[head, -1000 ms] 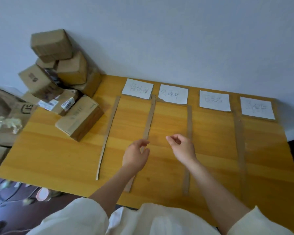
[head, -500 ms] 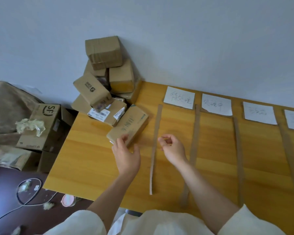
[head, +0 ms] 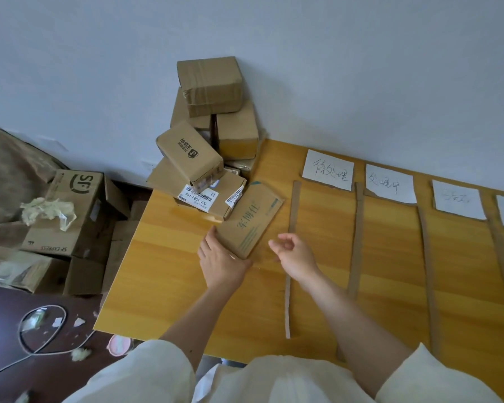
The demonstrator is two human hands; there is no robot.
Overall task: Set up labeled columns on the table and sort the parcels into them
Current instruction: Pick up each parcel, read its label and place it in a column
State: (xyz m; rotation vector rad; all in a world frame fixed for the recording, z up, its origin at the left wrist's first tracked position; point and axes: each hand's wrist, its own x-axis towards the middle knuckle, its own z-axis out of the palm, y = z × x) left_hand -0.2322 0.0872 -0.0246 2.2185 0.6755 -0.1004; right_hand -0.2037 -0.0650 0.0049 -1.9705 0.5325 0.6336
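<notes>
Several brown parcels are piled at the far left corner of the yellow wooden table (head: 172, 280), the top parcel (head: 210, 85) leaning on the wall. A flat parcel (head: 249, 219) with green print lies nearest me. My left hand (head: 220, 261) touches its near left corner; I cannot tell whether the fingers grip it. My right hand (head: 296, 253) hovers just right of the parcel, fingers loosely curled, holding nothing. Cardboard strips such as the leftmost strip (head: 292, 242) divide the table into columns. White paper labels sit at their far ends, among them the first label (head: 328, 170) and second label (head: 390, 184).
Left of the table, on the floor, stand an open SF Express box (head: 70, 210) with crumpled tape on it, more cardboard and a brown bag. A white cable (head: 35, 335) and a pink lid (head: 118, 344) lie on the dark floor.
The view has swung left, bringing the parcel pile to the middle. My left hand reached from the strips to the flat parcel's near corner, and my right hand followed leftward.
</notes>
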